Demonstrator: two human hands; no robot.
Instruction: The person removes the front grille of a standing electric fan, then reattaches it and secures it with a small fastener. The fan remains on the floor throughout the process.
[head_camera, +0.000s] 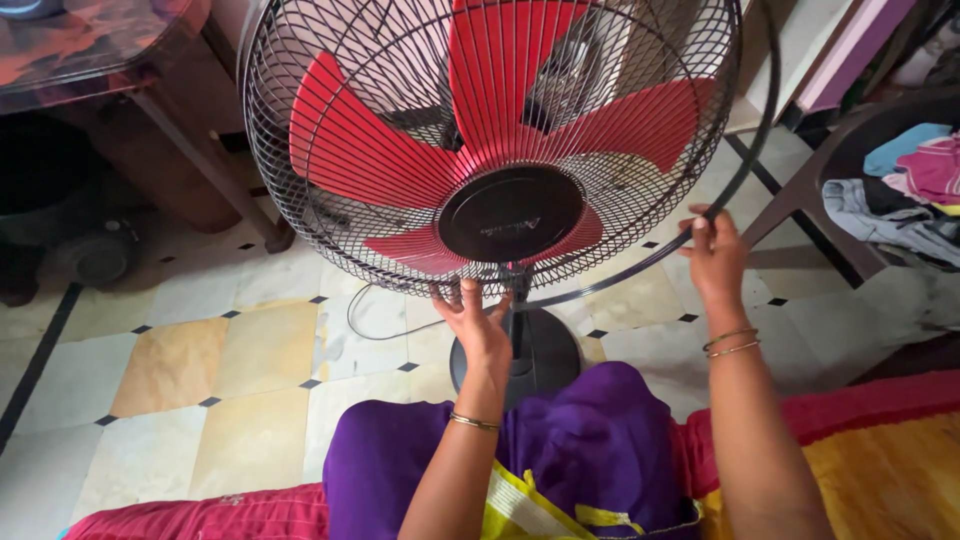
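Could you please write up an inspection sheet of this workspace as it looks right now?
Surface: tiled floor, pale squares with small dark diamonds.
Job's things: pedestal fan with red blades behind a black wire grille; thin black rim ring hanging loose off the grille's right edge.
Clutter: pile of clothes on a dark chair at right.
Grips: left hand open, fingertips on the grille's lower edge; right hand closed on the rim ring.
Cables: pale power cord looped on the floor beside the fan's round base.
Surroundings: dark table at upper left.
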